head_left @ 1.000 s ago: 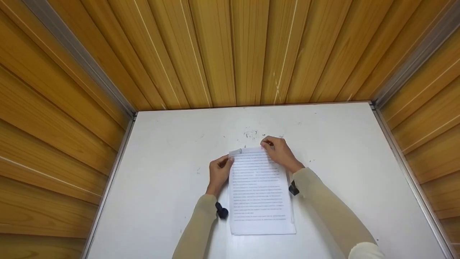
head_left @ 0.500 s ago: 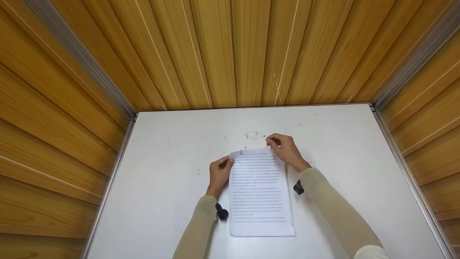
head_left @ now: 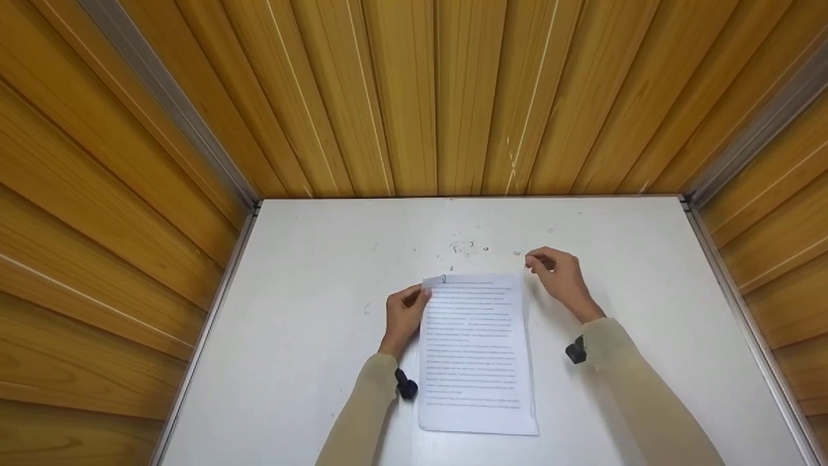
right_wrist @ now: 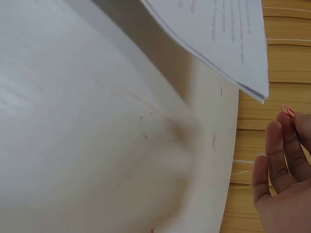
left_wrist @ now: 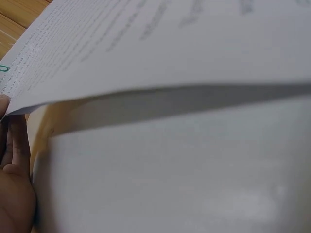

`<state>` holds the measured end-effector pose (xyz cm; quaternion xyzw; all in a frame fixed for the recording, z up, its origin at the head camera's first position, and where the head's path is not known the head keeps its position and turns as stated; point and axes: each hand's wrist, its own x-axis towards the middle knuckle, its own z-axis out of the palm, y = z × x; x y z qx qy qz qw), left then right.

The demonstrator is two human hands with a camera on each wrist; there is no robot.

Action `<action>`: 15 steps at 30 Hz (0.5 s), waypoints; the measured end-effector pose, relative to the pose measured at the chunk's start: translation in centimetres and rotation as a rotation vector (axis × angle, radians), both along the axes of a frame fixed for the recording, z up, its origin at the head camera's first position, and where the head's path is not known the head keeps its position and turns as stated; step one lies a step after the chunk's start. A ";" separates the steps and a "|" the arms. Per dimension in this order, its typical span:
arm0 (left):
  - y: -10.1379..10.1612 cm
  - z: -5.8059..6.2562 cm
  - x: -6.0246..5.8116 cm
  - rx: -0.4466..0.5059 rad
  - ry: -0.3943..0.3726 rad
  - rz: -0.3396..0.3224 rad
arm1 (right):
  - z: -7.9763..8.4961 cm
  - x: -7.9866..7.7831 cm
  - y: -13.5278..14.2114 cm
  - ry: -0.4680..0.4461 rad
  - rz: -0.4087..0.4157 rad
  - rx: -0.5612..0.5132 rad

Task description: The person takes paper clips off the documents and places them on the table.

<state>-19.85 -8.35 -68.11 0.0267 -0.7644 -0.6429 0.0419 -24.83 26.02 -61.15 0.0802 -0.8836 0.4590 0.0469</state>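
Observation:
A thin stack of printed sheets (head_left: 475, 356) stands in the middle of the head view, text side up. My left hand (head_left: 405, 317) pinches its upper left edge between thumb and fingers, lifting that side off the table, as the left wrist view shows. A green paper clip (left_wrist: 7, 69) sits on the top edge near the left corner. My right hand (head_left: 561, 278) is off to the right of the upper right corner, apart from the sheets. Between its thumb and forefinger it pinches a red paper clip (right_wrist: 285, 108). In the right wrist view the sheets' corner hangs free, layers slightly parted.
The white table (head_left: 310, 272) has small dark marks (head_left: 462, 246) beyond the sheets. Wood-patterned panels (head_left: 414, 97) rise at its back and both sides, with metal rails (head_left: 213, 310) along the side edges.
My right hand has pulled away to the right from the sheets' top edge, with the red paper clip in its fingers. My left hand keeps its pinch. The head view has shifted slightly.

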 end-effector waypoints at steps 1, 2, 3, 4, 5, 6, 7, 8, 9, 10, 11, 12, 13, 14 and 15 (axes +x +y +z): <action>0.0 0.0 0.0 -0.003 0.000 -0.002 | -0.2 0.1 0.5 0.000 -0.008 0.001; 0.1 -0.1 0.0 -0.001 0.002 -0.004 | -0.5 0.3 0.9 -0.005 -0.020 0.005; 0.1 -0.1 0.0 0.001 0.004 -0.004 | -0.7 0.5 1.3 -0.013 -0.029 0.011; 0.1 -0.1 0.0 0.003 0.008 -0.006 | -1.0 0.6 1.7 -0.019 -0.035 0.015; 0.0 -0.2 0.0 0.002 0.010 -0.009 | -1.3 0.8 2.1 -0.020 -0.037 0.019; 0.0 -0.2 0.0 0.001 0.014 -0.012 | -1.5 1.0 2.5 -0.027 -0.044 0.025; 0.1 -0.2 0.0 -0.001 0.016 -0.015 | -1.8 1.2 2.9 -0.035 -0.051 0.031; 0.1 -0.2 0.0 -0.005 0.016 -0.017 | -2.1 1.4 3.2 -0.044 -0.055 0.035; 0.1 -0.1 0.0 -0.008 0.016 -0.016 | -2.3 1.5 3.5 -0.055 -0.055 0.042; 0.1 -0.1 0.0 -0.011 0.016 -0.015 | -2.6 1.7 3.7 -0.067 -0.053 0.046; 0.1 -0.1 0.0 -0.015 0.013 -0.013 | -2.8 1.9 4.0 -0.080 -0.052 0.054; 0.1 -0.1 0.0 -0.018 0.010 -0.011 | -3.0 2.0 4.2 -0.099 -0.055 0.061; 0.1 -0.1 0.0 -0.020 0.006 -0.009 | -3.2 2.2 4.4 -0.110 -0.052 0.070; 0.0 -0.1 -0.1 -0.021 0.005 -0.009 | -3.4 2.3 4.5 -0.118 -0.053 0.080; 0.0 0.0 -0.1 -0.019 0.005 -0.009 | -3.6 2.3 4.7 -0.122 -0.056 0.091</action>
